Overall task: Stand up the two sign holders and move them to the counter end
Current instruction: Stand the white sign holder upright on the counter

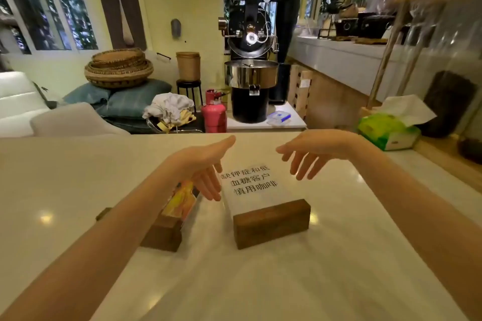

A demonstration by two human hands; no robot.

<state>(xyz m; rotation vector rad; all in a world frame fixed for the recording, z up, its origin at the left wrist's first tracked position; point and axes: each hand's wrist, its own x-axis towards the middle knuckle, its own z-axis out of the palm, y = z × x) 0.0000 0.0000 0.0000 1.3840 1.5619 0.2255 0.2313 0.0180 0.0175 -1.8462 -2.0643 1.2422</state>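
Two sign holders lie flat on the pale counter [326, 255]. The right sign holder [271, 223] has a dark wooden block base toward me and a clear panel with black printed characters stretching away. The left sign holder [163, 233] has a similar wooden base and an orange-yellow picture panel, partly hidden under my left forearm. My left hand [206, 164] hovers open above the left edge of the clear panel, fingers pointing down. My right hand [310, 155] hovers open above the panel's far right corner. Neither hand holds anything.
A green tissue pack [388, 130] sits at the counter's far right. Beyond the far counter edge stand a coffee roaster [250, 81], a red gas cylinder [215, 114], baskets on cushions and a white sofa. A shelf with jars runs along the right.
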